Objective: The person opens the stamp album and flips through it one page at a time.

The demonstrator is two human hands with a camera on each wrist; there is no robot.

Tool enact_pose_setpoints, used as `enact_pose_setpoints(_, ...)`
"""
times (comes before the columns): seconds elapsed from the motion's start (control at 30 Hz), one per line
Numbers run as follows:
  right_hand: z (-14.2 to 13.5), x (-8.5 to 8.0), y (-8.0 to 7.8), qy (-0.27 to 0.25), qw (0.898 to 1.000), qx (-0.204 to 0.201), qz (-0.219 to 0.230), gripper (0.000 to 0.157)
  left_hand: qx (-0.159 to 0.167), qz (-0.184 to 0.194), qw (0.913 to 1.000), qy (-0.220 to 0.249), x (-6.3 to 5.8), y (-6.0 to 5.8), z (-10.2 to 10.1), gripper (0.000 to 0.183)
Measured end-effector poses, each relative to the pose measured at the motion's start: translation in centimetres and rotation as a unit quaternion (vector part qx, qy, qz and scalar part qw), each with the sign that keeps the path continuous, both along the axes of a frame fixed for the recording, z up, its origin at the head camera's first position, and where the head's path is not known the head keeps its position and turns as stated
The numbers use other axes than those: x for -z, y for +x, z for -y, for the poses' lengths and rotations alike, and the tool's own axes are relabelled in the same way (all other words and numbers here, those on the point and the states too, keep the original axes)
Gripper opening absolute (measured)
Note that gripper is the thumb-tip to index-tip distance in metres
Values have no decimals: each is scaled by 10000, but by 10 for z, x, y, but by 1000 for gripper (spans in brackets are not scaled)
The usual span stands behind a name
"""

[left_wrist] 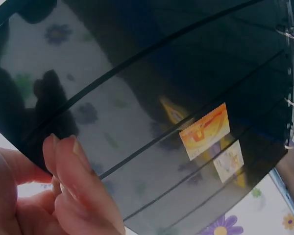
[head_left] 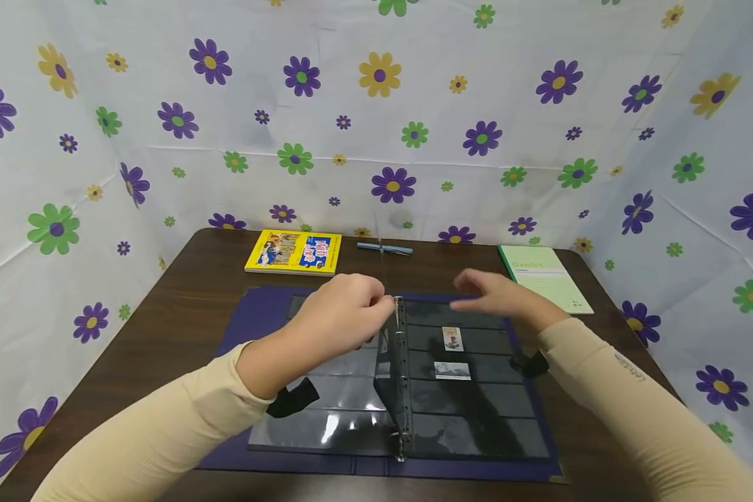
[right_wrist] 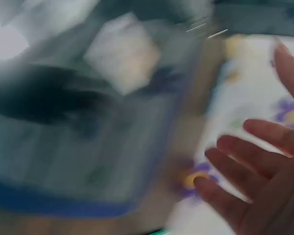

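Note:
An open purple ring-binder stamp album [head_left: 247,335] lies in front of me, with black pocket pages on both sides. My left hand [head_left: 341,314] pinches the edge of a page [head_left: 385,373] that stands raised at the rings. In the left wrist view, an orange stamp [left_wrist: 206,131] and a paler stamp [left_wrist: 229,161] sit in that page's strips. My right hand [head_left: 496,293] hovers over the upper right of the album, fingers spread and holding nothing. Below it, the right page [head_left: 477,397] carries a small upright stamp [head_left: 452,339] and a grey horizontal stamp [head_left: 452,371].
Behind the album, a yellow book [head_left: 293,252] lies at the left and a blue pen [head_left: 385,249] at the middle. To the right is a pale green notebook [head_left: 546,279]. The dark wooden table [head_left: 144,348] is enclosed by flowered cloth [head_left: 351,90].

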State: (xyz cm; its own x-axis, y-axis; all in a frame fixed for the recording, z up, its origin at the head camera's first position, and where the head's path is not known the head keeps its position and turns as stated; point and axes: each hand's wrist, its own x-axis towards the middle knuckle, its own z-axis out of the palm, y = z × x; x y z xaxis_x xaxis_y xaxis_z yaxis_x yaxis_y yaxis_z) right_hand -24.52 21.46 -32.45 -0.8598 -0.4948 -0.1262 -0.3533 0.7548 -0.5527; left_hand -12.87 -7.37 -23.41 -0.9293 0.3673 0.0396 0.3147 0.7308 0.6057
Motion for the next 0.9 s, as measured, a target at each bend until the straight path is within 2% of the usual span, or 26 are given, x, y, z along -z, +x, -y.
enact_pose_setpoints(0.03,-12,13,1,359,9993,15,88,69,-32,45,10000,-10,0,1,2,35)
enact_pose_setpoints(0.13,-40,48,5,872,9952,72,436,92,-151,189,9997,-38,1,2,11,34)
enact_pose_setpoints(0.23,-58,72,8,948,9944,72,454,102,-266,343,9991,-24,4,4,23,33)
enact_pose_setpoints(0.3,-64,80,9,903,9952,58,382,105,-332,442,9985,-21,7,6,32,32)
enact_pose_setpoints(0.5,-71,90,5,837,9961,219,156,119,-476,866,9949,203,15,8,63,31)
enact_pose_setpoints(0.63,-76,92,1,782,9962,285,244,126,-477,1099,9919,426,28,5,83,32)
enact_pose_setpoints(0.77,-79,93,1,665,9966,276,389,124,-452,1183,9914,343,47,3,105,34)
enact_pose_setpoints(0.9,-78,95,3,699,9963,286,400,121,-582,1322,9895,-29,76,1,128,37)
